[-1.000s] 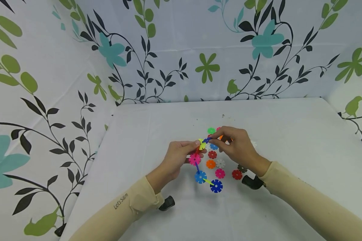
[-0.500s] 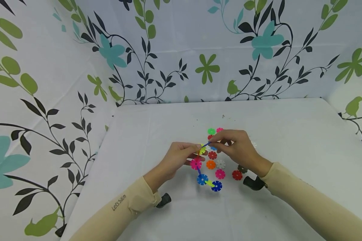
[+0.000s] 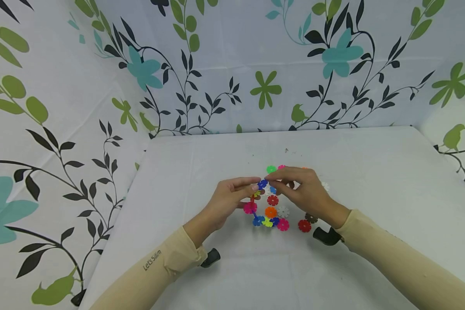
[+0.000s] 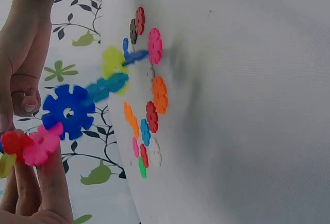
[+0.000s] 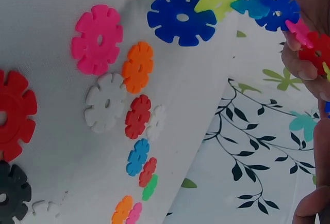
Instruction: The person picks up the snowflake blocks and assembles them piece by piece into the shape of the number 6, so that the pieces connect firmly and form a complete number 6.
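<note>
A chain of slotted plastic flower discs hangs from my left hand (image 3: 226, 200), which grips it near its upper end. At the top is a dark blue disc (image 3: 262, 184), pinched by the fingertips of my right hand (image 3: 306, 187) right beside the left fingers. Below it come yellow, red and pink discs (image 3: 250, 207). In the left wrist view the chain runs on through another dark blue disc (image 4: 77, 113) and a light blue disc (image 4: 105, 87). The free end, in the right wrist view, is a yellow disc (image 5: 219, 1) joined to a dark blue disc (image 5: 181, 21).
Loose discs lie on the white table (image 3: 201, 159) around the chain, among them an orange disc (image 3: 271, 212), a red disc (image 3: 304, 225) and a light green disc (image 3: 271, 169). Several are partly hidden behind my right hand. A leaf-patterned cloth (image 3: 217, 64) rises behind the table.
The dark blue disc at the top has turned from edge-on to face the head camera. The chain's lower end has swung upward in the head view. Both hands stay close together.
</note>
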Motion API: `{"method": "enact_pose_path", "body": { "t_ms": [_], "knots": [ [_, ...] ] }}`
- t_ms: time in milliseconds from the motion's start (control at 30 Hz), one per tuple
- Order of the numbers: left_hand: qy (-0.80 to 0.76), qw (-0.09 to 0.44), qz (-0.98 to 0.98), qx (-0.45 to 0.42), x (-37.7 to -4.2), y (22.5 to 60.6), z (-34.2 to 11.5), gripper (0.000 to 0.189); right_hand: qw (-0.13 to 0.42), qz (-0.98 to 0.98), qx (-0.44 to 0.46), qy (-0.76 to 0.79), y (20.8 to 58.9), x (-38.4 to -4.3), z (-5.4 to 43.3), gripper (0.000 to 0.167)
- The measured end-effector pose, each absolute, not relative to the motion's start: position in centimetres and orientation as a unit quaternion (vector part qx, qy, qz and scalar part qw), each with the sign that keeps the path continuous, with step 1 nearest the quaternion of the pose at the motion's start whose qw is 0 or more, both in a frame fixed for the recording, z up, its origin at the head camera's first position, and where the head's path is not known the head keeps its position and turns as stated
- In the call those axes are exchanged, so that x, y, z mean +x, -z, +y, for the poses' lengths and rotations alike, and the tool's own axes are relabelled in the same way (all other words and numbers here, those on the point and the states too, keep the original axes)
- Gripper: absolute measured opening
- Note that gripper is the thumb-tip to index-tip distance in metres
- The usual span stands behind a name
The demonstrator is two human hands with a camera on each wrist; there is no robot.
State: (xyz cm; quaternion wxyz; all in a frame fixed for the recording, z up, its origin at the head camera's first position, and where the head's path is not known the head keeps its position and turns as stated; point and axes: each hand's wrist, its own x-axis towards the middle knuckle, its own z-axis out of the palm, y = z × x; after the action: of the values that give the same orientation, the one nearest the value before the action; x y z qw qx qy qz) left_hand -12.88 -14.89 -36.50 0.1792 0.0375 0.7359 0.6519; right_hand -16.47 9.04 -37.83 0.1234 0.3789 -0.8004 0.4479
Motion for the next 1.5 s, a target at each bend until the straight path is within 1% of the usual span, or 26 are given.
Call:
{"method": "enact_pose_path", "body": {
  "t_ms": [233,367,567,700,1167,1333,1500],
  "knots": [
    [-0.679,0.172,0.714,-0.012,-13.1,36.4,-15.1,0.035,0.133,-0.836,0.302,-0.439,38.3,-17.0,10.1,0.029],
    [-0.684,0.166,0.71,-0.023,-13.3,36.6,-15.2,0.036,0.145,-0.845,0.261,-0.444,38.9,-17.5,10.9,0.029],
    [-0.693,0.146,0.705,-0.039,-13.5,36.9,-15.5,0.038,0.16,-0.852,0.229,-0.443,39.8,-18.4,12.2,0.03],
    [-0.696,0.136,0.703,-0.051,-13.6,37.1,-15.6,0.037,0.157,-0.857,0.208,-0.444,40.1,-18.7,13.0,0.031],
    [-0.737,0.144,0.657,-0.059,-13.6,37.2,-15.7,0.039,0.109,-0.88,0.136,-0.442,41.3,-19.0,15.7,0.039],
    [-0.749,0.144,0.643,-0.067,-13.7,37.2,-15.7,0.04,0.068,-0.897,0.096,-0.425,41.7,-19.3,16.7,0.042],
    [-0.756,0.149,0.633,-0.071,-13.8,37.3,-15.9,0.042,0.009,-0.917,0.058,-0.396,42.0,-19.7,18.0,0.048]
  ]
}}
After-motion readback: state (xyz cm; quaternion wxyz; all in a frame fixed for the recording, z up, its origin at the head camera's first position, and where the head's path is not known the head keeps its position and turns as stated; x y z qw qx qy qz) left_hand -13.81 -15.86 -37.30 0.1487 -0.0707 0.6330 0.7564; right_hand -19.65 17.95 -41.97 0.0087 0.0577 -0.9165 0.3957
